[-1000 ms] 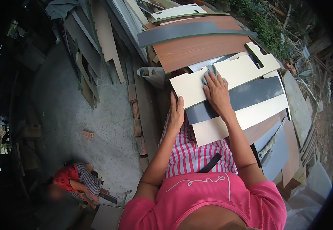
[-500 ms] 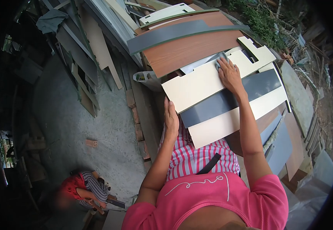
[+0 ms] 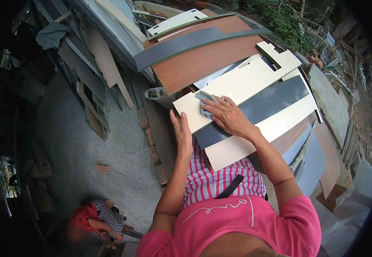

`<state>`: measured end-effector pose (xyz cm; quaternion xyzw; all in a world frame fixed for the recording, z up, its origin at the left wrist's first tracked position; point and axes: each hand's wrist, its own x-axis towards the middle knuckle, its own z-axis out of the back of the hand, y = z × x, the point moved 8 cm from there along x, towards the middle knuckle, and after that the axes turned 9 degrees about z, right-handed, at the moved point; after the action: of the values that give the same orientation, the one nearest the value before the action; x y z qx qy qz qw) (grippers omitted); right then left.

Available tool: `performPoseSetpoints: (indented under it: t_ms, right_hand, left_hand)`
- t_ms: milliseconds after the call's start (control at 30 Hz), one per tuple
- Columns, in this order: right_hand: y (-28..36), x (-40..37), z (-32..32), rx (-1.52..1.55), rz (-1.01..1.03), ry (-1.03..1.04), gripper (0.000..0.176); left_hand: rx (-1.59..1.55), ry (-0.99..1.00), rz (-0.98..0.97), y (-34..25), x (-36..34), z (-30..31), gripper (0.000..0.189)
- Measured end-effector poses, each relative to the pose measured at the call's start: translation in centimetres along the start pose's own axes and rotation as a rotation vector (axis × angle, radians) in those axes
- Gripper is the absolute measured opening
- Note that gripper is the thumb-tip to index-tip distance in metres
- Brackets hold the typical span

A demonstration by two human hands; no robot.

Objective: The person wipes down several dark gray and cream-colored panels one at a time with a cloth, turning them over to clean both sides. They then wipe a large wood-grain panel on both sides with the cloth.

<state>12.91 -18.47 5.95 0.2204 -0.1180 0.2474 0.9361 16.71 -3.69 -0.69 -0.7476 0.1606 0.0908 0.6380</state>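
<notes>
A long cream board (image 3: pixel 231 83) with cut-outs at its far right end lies across a stack in front of me. My right hand (image 3: pixel 229 116) holds a grey-blue cloth (image 3: pixel 204 102) pressed flat on the board near its left end. Against that left end rests my left hand (image 3: pixel 181 130), its thumb and fingers stretched out and apart. Below the cream board are a dark grey glossy board (image 3: pixel 276 96) and another pale board (image 3: pixel 233 152), partly overlapped.
Brown wood-grain panels (image 3: pixel 211 55) and a curved grey strip (image 3: pixel 177 45) lie behind. A white bag (image 3: pixel 160 96) hangs at the left. Boards (image 3: pixel 83 64) lean over the concrete floor (image 3: pixel 122 145). Another person (image 3: pixel 96 218) sits lower left, near a brick (image 3: pixel 102 168).
My right hand has slid the cloth leftward along the cream board, from near the cut-outs to the left end. My left hand stays at the edge, fingers slightly more spread.
</notes>
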Motion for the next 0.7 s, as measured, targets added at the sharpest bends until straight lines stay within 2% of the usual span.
performPoseSetpoints:
  t_ms: [67, 167, 267, 300, 367, 467, 633, 700]
  right_hand:
    - [-4.0, -1.0, 1.6, -0.120, -0.113, -0.015, 0.042]
    - [-13.6, -3.7, 4.1, -0.269, -0.375, -0.054, 0.040]
    - [-23.4, -7.2, 6.6, -0.413, -0.655, -0.117, 0.042]
    - [-23.9, -7.1, 6.7, -0.415, -0.654, -0.119, 0.042]
    - [-24.7, -7.5, 7.4, -0.459, -0.792, -0.118, 0.042]
    - [-20.3, -6.0, 5.6, -0.437, -0.683, -0.118, 0.042]
    - [-4.6, -2.9, 1.8, -0.262, -0.231, -0.053, 0.041]
    - [-2.9, -3.1, 1.6, -0.193, -0.146, -0.031, 0.041]
  left_hand:
    - [0.120, -0.111, -0.028, -0.1, 0.1, 0.0, 0.069]
    - [0.089, 0.009, -0.048, 0.4, 0.6, -0.6, 0.068]
    - [0.081, 0.025, 0.004, 0.9, 0.8, -0.5, 0.065]
    - [0.080, 0.025, 0.002, 0.9, 0.7, -0.5, 0.065]
    - [0.024, -0.012, 0.028, 0.9, 0.5, -0.3, 0.056]
    - [0.056, 0.005, 0.014, 0.8, 0.6, -0.4, 0.063]
    - [0.034, 0.000, 0.021, 0.6, 0.2, -0.7, 0.062]
    - [0.039, 0.001, 0.028, 0.6, 0.2, -0.7, 0.063]
